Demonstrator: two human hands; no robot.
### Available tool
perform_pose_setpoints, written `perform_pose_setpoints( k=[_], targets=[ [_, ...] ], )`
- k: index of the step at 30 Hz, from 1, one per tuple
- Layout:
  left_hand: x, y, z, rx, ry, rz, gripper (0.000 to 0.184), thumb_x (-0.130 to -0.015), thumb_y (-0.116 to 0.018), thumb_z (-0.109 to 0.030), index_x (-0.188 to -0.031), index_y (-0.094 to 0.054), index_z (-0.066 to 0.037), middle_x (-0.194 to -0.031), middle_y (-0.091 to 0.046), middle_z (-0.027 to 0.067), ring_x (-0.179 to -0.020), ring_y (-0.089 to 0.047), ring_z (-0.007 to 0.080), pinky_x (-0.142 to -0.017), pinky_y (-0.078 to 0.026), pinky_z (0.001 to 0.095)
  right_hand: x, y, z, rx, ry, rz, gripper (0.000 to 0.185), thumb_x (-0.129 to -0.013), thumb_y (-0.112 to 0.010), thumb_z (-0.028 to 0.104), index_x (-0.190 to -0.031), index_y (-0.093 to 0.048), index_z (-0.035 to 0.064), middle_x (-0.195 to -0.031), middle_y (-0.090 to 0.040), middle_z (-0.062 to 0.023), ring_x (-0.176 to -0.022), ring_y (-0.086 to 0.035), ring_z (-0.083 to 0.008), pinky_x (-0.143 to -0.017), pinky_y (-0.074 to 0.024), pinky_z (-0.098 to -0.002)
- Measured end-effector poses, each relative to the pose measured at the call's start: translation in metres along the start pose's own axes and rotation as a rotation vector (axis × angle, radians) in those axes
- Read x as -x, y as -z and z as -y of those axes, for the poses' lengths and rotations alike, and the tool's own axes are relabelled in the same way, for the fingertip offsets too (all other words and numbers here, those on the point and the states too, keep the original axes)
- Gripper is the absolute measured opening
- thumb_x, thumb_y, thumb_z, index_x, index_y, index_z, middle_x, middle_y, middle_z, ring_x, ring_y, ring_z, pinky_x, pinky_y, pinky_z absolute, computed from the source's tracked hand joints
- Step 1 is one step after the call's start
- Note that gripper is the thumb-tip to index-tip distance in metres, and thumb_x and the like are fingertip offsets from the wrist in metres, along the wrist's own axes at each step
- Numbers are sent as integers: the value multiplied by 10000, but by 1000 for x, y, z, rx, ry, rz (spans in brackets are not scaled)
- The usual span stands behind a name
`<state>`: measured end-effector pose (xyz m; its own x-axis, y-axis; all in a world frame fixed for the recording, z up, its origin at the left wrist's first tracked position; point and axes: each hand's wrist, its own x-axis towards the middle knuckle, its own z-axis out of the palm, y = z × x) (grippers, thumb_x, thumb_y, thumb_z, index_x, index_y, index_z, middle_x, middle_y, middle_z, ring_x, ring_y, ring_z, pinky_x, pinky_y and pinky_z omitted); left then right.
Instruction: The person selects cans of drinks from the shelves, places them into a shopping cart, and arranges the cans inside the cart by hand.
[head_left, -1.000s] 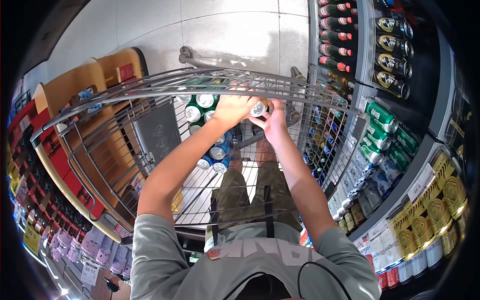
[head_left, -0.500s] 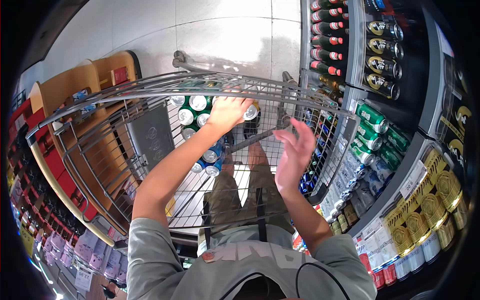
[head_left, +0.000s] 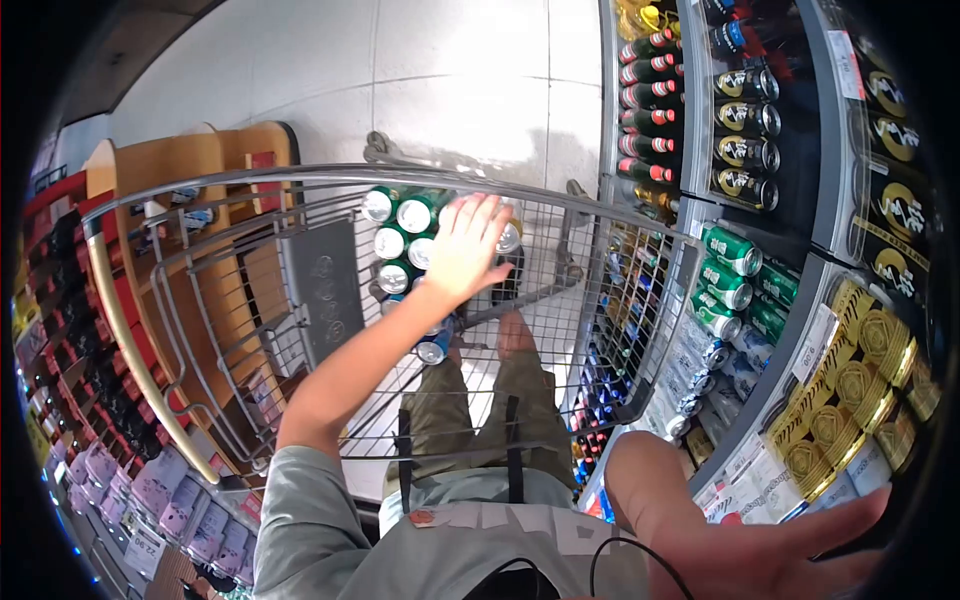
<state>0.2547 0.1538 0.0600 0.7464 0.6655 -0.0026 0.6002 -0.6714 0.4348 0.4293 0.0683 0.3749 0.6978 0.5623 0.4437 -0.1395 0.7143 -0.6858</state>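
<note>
My left hand [head_left: 463, 243] is over the cans in the shopping cart [head_left: 650, 235], fingers stretched out and thumb apart. I cannot tell whether it touches the can tops. Under and left of it stand several green cans [head_left: 390, 243], upright, silver lids up. A can with a gold-edged lid [head_left: 509, 238] stands just right of its fingers. Closer to me is a blue can [head_left: 432, 349], partly covered by my forearm. My right hand [head_left: 820, 550] reaches out at the lower right, near the gold cans [head_left: 880, 337] on the shelf; its fingers extend apart, somewhat blurred.
Shelves on the right hold dark bottles with red caps [head_left: 648, 118], black cans [head_left: 745, 153] and green cans lying on their sides [head_left: 727, 285]. A wooden display stand [head_left: 225, 150] is left of the cart. Packs with a price tag [head_left: 143, 552] stand at lower left.
My right hand has swung from above the cart to the lower right, beside the shelf. My left hand stays over the cans, its thumb now spread outward. The view has shifted slightly.
</note>
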Motion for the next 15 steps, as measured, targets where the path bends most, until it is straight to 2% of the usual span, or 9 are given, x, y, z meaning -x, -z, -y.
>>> perform_pose_setpoints(
  k=[3,9,15],
  targets=[
    [15,25,-15,49,18,-58,968,-614,-893,-343,-1418,-455,-30,-1494,-425,177,-1384,-394,381,-1153,-299,552,1,-24,28,-40,64,-2,456,-961,-603,110,-1389,-453,60,-1457,-500,-108,-1259,-541,-260,-1133,-349,-424],
    [72,62,-41,172,47,-172,940,-658,-857,-255,-1439,-409,15,-1482,-404,245,-1365,-386,450,-1127,-295,582,21,-85,99,-93,228,12,392,-980,-579,123,-1360,-509,59,-1434,-539,-87,-1322,-491,-219,-1187,-287,-398],
    [162,97,-80,242,-3,-115,829,-725,-802,-217,-1423,-412,4,-1510,-381,223,-1382,-359,454,-1126,-290,577,63,-157,211,-109,444,-27,341,-998,-556,136,-1331,-565,59,-1412,-578,-65,-1385,-441,-178,-1240,-224,-372]
  ],
)
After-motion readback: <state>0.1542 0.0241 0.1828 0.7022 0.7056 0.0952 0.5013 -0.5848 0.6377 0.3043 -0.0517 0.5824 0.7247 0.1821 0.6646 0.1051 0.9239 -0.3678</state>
